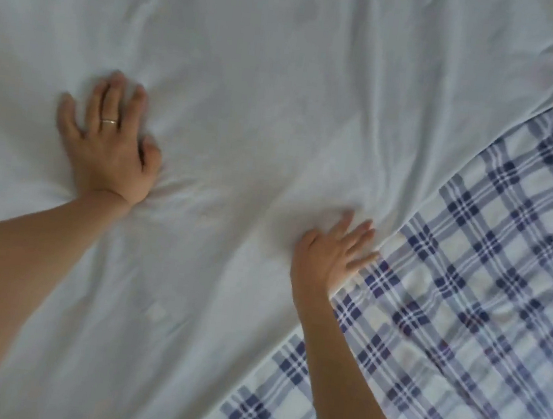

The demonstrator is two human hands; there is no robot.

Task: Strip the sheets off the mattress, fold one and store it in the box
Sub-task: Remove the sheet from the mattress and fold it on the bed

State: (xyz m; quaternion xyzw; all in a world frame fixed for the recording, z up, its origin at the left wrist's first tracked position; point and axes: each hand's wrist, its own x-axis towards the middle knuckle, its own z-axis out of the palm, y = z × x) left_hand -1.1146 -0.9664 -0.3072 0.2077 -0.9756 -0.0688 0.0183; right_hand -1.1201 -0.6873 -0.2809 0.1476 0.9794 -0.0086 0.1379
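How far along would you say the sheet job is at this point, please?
Done, it seems: the white sheet lies loose and wrinkled over the plaid sheet, so it looks stripped. In hand: the left hand and right hand press flat on it, likely smoothing it for folding. Left: no finished fold shows, and no box is in view, so folding and storing remain.

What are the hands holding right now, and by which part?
Nothing is gripped. The left hand presses flat on the white sheet; the right hand lies flat at its edge, beside the plaid sheet.
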